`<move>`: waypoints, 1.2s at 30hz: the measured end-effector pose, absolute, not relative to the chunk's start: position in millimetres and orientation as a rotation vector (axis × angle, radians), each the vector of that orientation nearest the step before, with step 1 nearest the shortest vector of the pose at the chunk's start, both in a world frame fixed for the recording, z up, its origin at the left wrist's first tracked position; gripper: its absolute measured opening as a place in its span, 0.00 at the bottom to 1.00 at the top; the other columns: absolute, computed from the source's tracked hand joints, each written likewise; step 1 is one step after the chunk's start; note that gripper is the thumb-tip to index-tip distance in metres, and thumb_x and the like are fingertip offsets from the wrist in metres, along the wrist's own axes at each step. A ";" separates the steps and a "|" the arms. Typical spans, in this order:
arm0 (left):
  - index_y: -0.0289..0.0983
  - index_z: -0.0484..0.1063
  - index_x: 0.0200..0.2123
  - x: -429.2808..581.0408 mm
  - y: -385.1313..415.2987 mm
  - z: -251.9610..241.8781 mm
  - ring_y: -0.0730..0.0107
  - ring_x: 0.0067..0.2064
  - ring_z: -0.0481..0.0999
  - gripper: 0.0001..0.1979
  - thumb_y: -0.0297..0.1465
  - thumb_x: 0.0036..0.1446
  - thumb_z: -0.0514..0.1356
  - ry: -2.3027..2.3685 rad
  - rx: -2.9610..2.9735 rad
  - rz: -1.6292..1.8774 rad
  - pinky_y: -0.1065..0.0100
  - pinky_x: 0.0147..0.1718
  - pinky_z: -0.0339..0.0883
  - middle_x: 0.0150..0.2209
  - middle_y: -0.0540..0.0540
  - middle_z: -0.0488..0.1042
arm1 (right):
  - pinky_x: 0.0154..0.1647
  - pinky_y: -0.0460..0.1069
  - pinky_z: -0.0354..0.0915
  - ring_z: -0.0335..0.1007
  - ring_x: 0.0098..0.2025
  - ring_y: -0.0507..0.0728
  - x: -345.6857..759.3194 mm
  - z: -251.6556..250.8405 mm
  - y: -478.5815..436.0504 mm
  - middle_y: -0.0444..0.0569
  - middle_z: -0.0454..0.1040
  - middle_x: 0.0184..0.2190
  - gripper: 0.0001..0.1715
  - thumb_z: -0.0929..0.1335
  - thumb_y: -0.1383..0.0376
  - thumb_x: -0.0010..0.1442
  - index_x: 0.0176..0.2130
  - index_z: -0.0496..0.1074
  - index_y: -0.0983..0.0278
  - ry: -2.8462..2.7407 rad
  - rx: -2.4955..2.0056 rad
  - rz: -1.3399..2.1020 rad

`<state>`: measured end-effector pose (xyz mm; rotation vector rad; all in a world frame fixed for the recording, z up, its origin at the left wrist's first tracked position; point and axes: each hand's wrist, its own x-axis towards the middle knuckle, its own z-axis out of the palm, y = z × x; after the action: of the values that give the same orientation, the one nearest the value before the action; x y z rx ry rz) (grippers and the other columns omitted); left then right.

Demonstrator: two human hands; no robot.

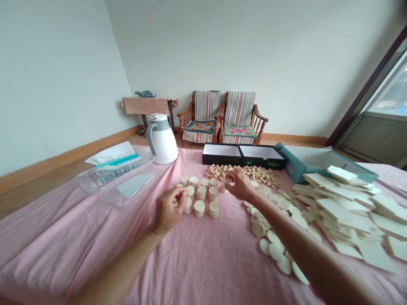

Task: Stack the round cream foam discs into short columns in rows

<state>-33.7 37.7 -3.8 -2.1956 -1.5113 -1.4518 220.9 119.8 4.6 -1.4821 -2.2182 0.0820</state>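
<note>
Has loose discs (275, 251) at near R, prob. for easy reach. Curls L hand (169, 208) by disc stacks (199, 208) — can't tell if gripping — maybe to steady rows. W/ R hand (239, 184), seems to pinch a disc (226, 180) at stacks' far R corner, before beads (254, 174).

"Any lettering you can make out?"

"None I can read. The right-hand black box (259, 161) has green marks (273, 164) on its front, too small to decipher."

"And the white packet (111, 151) at the left?"

"A blue band (120, 162) with faint print-like marks, too blurred for any word or number."
</note>
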 end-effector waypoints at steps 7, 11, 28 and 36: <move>0.37 0.72 0.35 -34.7 38.1 -5.8 0.70 0.30 0.75 0.07 0.31 0.57 0.55 -1.522 -2.195 -1.461 0.71 0.32 0.68 0.30 0.47 0.78 | 0.35 0.46 0.57 0.65 0.35 0.54 216.2 -2.8 120.8 0.51 0.70 0.35 0.12 0.65 0.60 0.54 0.36 0.69 0.65 -2.189 -1.565 0.084; 0.37 0.73 0.35 -35.5 38.7 -6.8 0.70 0.30 0.75 0.07 0.31 0.57 0.55 -1.513 -2.197 -1.468 0.72 0.32 0.68 0.31 0.47 0.77 | 0.38 0.47 0.57 0.65 0.39 0.56 212.0 -1.9 119.9 0.52 0.71 0.35 0.11 0.65 0.61 0.53 0.35 0.70 0.65 -2.254 -1.578 0.000; 0.36 0.72 0.36 -37.2 39.9 -6.8 0.72 0.30 0.74 0.06 0.29 0.56 0.55 -1.480 -2.217 -1.478 0.73 0.33 0.67 0.32 0.48 0.77 | 0.32 0.45 0.57 0.66 0.32 0.53 230.8 24.4 132.3 0.48 0.73 0.30 0.10 0.67 0.66 0.47 0.32 0.73 0.66 -2.224 -1.515 0.177; 0.36 0.72 0.36 -37.9 40.1 -7.1 0.72 0.30 0.75 0.06 0.28 0.56 0.56 -1.461 -2.210 -1.475 0.73 0.33 0.67 0.32 0.48 0.77 | 0.35 0.45 0.59 0.68 0.35 0.53 229.5 23.6 136.8 0.49 0.75 0.34 0.14 0.66 0.72 0.45 0.35 0.74 0.67 -2.508 -1.209 0.340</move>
<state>-37.9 40.1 -7.1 -2.2100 -1.4607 -1.4747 229.5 136.8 23.6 -1.2093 -2.5083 0.3398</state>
